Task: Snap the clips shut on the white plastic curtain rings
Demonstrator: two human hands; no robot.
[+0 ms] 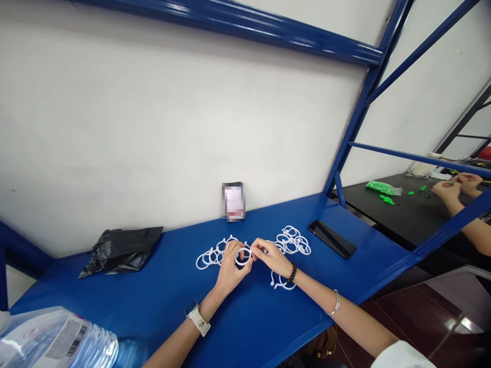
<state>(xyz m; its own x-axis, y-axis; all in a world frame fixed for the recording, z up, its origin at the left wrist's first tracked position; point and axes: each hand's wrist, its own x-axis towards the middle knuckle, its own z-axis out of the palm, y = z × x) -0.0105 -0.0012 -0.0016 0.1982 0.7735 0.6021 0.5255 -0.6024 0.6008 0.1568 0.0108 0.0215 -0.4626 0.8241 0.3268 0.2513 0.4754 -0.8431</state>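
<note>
My left hand (229, 268) and my right hand (270, 255) meet over the blue tabletop (161, 301), both pinching one white plastic ring (243, 256) held between them. More white rings lie in a row to the left (210, 255), and a heap of several white rings (293, 240) lies to the right. One more white ring (282, 282) sits under my right wrist. I wear a watch on the left wrist and bracelets on the right.
A black plastic bag (121, 249) lies at the back left, a dark phone (332, 238) at the right, a small card (233, 201) against the wall. A water bottle (57, 342) is near my lower left. Another person's hands (456, 186) handle green parts on the neighbouring black table.
</note>
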